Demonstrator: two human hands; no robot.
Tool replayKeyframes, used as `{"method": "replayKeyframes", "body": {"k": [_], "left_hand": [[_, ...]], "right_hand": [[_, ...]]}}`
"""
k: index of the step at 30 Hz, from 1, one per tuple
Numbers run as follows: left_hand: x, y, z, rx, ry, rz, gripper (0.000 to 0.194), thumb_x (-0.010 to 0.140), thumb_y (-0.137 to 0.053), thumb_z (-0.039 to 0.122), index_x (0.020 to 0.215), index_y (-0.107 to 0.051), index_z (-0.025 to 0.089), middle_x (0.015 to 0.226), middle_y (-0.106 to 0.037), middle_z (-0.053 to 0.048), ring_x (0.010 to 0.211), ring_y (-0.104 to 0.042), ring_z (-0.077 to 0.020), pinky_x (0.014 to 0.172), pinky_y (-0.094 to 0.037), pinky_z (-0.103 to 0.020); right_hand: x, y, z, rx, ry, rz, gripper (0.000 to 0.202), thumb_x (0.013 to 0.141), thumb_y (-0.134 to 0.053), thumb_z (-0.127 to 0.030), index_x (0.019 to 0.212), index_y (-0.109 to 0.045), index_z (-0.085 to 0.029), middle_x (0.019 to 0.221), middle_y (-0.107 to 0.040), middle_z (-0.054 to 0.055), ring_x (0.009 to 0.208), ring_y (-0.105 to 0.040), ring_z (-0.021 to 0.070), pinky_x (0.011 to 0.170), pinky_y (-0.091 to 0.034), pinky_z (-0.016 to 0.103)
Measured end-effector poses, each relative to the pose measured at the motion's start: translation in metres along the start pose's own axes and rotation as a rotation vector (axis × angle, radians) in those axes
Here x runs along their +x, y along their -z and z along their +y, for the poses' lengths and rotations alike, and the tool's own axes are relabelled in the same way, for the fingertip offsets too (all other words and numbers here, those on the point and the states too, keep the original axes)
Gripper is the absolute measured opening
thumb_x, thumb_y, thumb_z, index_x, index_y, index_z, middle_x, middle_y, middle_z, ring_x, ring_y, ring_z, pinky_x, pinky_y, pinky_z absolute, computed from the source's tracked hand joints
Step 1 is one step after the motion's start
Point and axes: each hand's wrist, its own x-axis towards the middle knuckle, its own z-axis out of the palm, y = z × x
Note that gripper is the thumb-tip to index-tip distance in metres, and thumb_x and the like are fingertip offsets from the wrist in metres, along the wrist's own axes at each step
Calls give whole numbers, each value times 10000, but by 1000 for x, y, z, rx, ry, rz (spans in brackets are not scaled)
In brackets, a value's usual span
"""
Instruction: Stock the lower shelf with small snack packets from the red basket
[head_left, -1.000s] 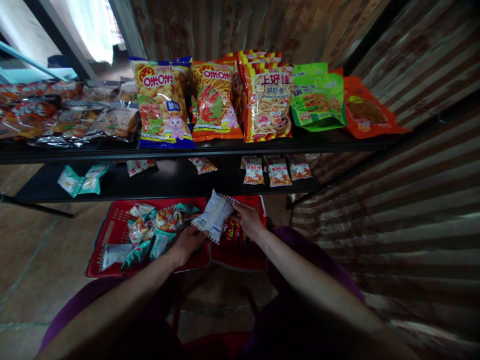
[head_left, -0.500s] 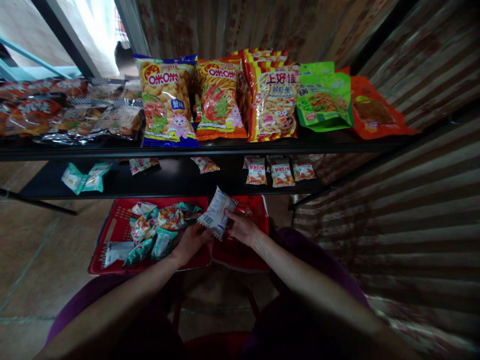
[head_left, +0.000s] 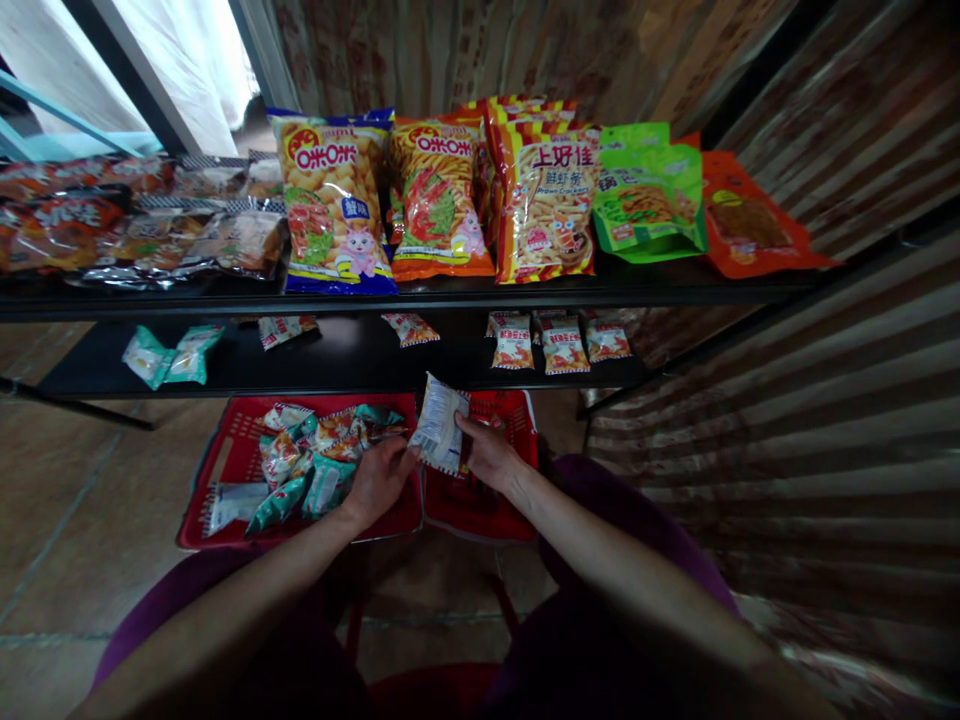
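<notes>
A small snack packet (head_left: 441, 425) with its pale printed side up is held over the red baskets. My right hand (head_left: 486, 452) grips its right edge, thumb on top. At its lower left corner, the fingers of my left hand (head_left: 384, 474) pinch the wrapper. Beneath my left hand, the left red basket (head_left: 225, 440) holds several small packets, some teal, some orange and white. The right red basket (head_left: 517, 510) is partly hidden by my right hand and the packet; something red and shiny shows inside.
On the lower black shelf (head_left: 352, 365) lie teal packets (head_left: 191, 355) at left and several orange-white packets (head_left: 564, 348) at right. Bigger snack bags (head_left: 547, 210) stand along the upper shelf (head_left: 450, 298). A striped curtain (head_left: 787, 430) hangs at right.
The packet has turned to stand more upright and shifted slightly. My left hand has changed its hold toward the packet's lower left corner. My right hand has barely moved.
</notes>
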Motion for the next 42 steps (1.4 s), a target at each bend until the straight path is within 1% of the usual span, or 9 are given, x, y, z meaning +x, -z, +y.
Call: {"method": "replayKeyframes", "body": {"k": [4,9,14,21,26,31,37,40,42], "left_hand": [[-7,-3,8,252,-247,-10,245,827,-519,352,660,-597,190,692,-583,-32,701,-521,-170,699,-396,-270],[-5,-1,12,396,-350,54,253,856,-471,295,641,-556,192,754,-579,-56,750,-540,-182,741,-416,-296],[2,3,11,483,-457,207,178,830,-506,240,674,-571,183,1149,-536,-125,951,-555,-211,878,-435,-347],[-4,-4,4,656,-537,60,162,838,-485,207,880,-641,193,1230,-548,-110,1161,-472,-283,1026,-353,-480],[-8,-10,2,519,-544,-135,228,857,-467,206,993,-650,205,1225,-579,-120,1248,-441,-264,1110,-271,-448],[-16,-17,3,447,-580,-180,252,846,-463,176,1031,-631,203,1293,-526,-130,1305,-383,-251,1128,-252,-439],[-18,-12,13,398,-603,-94,213,821,-449,122,965,-592,185,1220,-533,-133,1223,-447,-221,1049,-358,-385],[-10,-4,18,353,-545,129,144,807,-498,170,925,-577,189,1091,-565,-109,1108,-508,-216,977,-407,-369],[-2,1,21,250,-395,337,161,787,-552,251,932,-565,184,1069,-562,-103,1039,-535,-216,912,-440,-359]], "right_hand": [[1,0,2,-39,22,11,309,639,-746,-394,844,-642,-188,837,-718,54,874,-654,227,748,-502,369],[-3,0,6,-236,125,98,313,622,-754,-438,812,-627,-224,863,-678,16,824,-609,172,705,-474,299],[-12,-5,12,-483,289,130,293,622,-756,-404,825,-630,-234,790,-617,-23,771,-564,136,730,-452,267],[-29,-22,13,-191,35,-207,312,695,-707,-420,953,-627,-264,989,-642,-4,900,-588,152,750,-508,317],[-31,-21,18,-94,-54,-227,337,675,-741,-385,953,-640,-222,915,-675,18,816,-614,143,685,-515,272],[-27,-15,28,-22,-43,-141,344,640,-770,-339,938,-643,-224,823,-662,-6,718,-605,110,604,-493,211],[-23,-14,29,-82,-14,30,345,561,-801,-271,869,-648,-244,848,-672,-30,744,-609,105,668,-505,231],[-23,-12,26,-149,18,22,341,589,-779,-296,903,-651,-264,892,-685,-26,780,-618,120,676,-495,249],[-22,-10,24,-151,22,21,349,587,-783,-298,908,-649,-266,908,-691,-28,805,-617,122,687,-484,253]]}}
